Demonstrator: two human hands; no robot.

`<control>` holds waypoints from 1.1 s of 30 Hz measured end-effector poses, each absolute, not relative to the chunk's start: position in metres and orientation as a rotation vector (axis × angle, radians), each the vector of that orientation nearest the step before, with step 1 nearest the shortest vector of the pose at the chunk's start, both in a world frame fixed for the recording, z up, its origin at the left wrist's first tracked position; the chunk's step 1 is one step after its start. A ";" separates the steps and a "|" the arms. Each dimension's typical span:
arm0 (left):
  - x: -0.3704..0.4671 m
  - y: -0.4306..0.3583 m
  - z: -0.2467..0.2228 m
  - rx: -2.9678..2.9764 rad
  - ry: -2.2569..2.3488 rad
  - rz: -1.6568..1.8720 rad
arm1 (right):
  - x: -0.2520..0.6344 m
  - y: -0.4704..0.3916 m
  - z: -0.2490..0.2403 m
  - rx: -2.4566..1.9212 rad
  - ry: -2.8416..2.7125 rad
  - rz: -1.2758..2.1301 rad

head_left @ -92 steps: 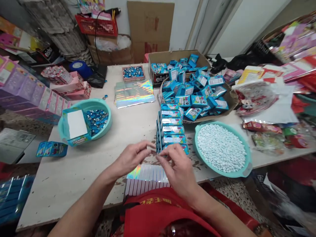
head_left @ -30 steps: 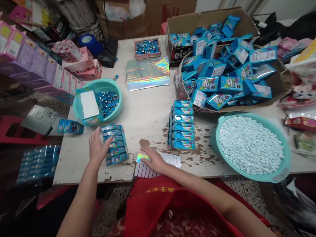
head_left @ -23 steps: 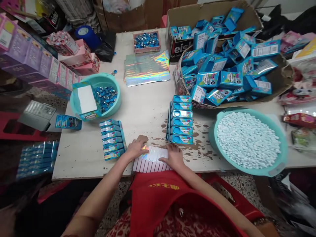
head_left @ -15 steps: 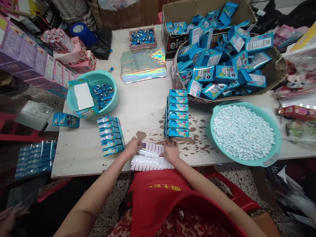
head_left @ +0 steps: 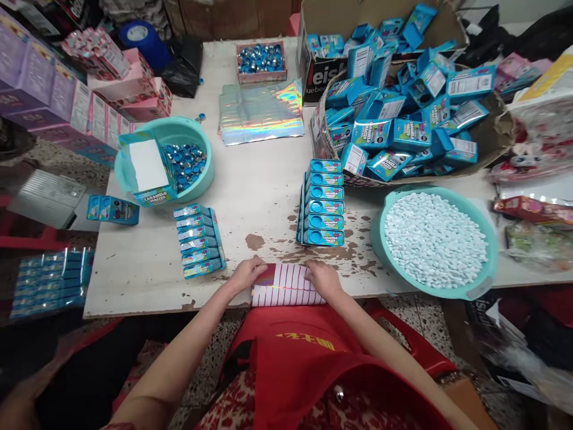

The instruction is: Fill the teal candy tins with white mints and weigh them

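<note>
One striped sheet [head_left: 293, 276] with white strips lies at the near edge of the white table [head_left: 250, 203], between the two hands. The left hand [head_left: 248, 273] has its thumb and fingers closed on the sheet's far left corner; the right hand [head_left: 324, 278] has its fingertips together on the far right corner. Left of the sheet stands one row of six blue candy boxes [head_left: 197, 243]; beyond the sheet, slightly to its right, stands another row of six Caramelo Macizo boxes [head_left: 324, 207]. Of two teal basins, the one holding white candies [head_left: 436, 239] is to the sheet's right, and the one holding blue caps [head_left: 185, 164] and one opened carton [head_left: 147, 167] is far to its left. Two more blue boxes [head_left: 113, 209] stand farther left of the sheet. Well beyond the sheet are one stack of holographic sheets [head_left: 262, 113] and one pink tray [head_left: 262, 76] of caps. Two cardboard boxes, one behind [head_left: 310, 71] and one in front [head_left: 319, 128], lie beyond it to the right, heaped with blue boxes too many to count.
</note>
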State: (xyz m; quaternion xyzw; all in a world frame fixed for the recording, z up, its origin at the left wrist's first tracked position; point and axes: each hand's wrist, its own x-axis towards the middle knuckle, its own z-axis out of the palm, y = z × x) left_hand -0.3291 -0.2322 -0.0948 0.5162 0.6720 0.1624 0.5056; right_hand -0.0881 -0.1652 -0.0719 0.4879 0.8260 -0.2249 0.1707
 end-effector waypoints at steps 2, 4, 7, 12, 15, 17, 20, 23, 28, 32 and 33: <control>-0.326 -0.226 -0.093 1.119 1.598 0.486 | -0.097 -0.169 -0.070 1.421 2.398 -0.636; -0.325 -0.219 -0.093 1.014 1.601 0.516 | -0.114 -0.173 -0.069 1.397 2.517 -0.696; -0.324 -0.211 -0.096 0.954 1.630 0.501 | -0.141 -0.181 -0.070 1.249 2.669 -0.839; -0.322 -0.215 -0.105 0.865 1.683 0.507 | -0.155 -0.195 -0.077 1.088 2.658 -0.873; -0.319 -0.217 -0.105 0.844 1.700 0.524 | -0.153 -0.195 -0.077 1.092 2.681 -0.855; -0.318 -0.216 -0.104 0.855 1.696 0.527 | -0.156 -0.191 -0.075 1.113 2.682 -0.854; -0.317 -0.212 -0.101 0.898 1.702 0.516 | -0.162 -0.185 -0.069 1.152 2.650 -0.878; -0.316 -0.211 -0.091 0.951 1.769 0.526 | -0.162 -0.185 -0.059 1.232 2.615 -0.917; -0.307 -0.221 -0.054 1.100 1.548 0.714 | -0.143 -0.190 -0.035 1.590 2.580 -1.272; -0.296 -0.216 -0.017 1.094 1.329 0.556 | -0.127 -0.190 -0.006 1.933 2.611 -1.612; -0.294 -0.210 -0.006 1.104 1.312 0.554 | -0.124 -0.189 0.003 2.035 2.632 -1.634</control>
